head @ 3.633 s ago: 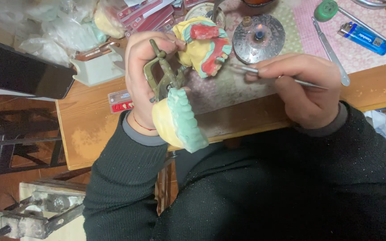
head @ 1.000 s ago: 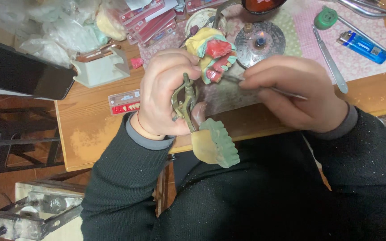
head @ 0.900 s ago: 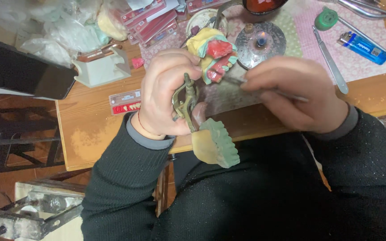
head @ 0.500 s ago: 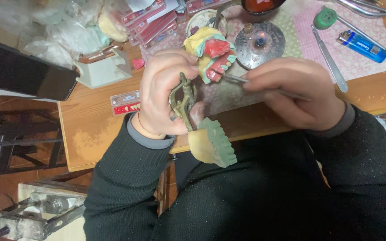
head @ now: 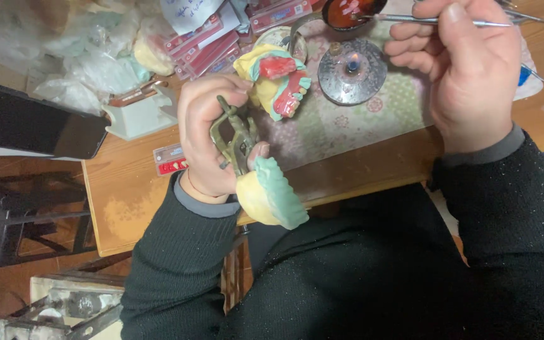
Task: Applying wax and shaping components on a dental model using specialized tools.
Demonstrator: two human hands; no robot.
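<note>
My left hand (head: 206, 135) grips a bronze-coloured hinged metal frame (head: 234, 135) carrying two yellow and green plaster jaw casts. The upper cast (head: 272, 85) shows red wax with teeth; the lower cast (head: 269, 201) hangs toward my lap. My right hand (head: 461, 69) is raised at the top right and holds a thin metal instrument (head: 423, 21). The instrument's tip reaches into a spoon-like dish of red wax (head: 351, 11). Below that dish stands a round metal burner (head: 352, 70) with a small flame.
A wooden table (head: 133, 201) with a patterned mat (head: 347, 123) holds a dark phone (head: 29, 126), a pale plastic holder (head: 140, 116), red tooth strips (head: 206, 47), plastic bags (head: 77, 75) and more metal tools (head: 536, 16). A metal stool frame (head: 14, 220) stands at the left.
My right hand has lifted away from the upper cast and moved up and right, carrying the instrument to the red wax dish. The left hand still holds the frame.
</note>
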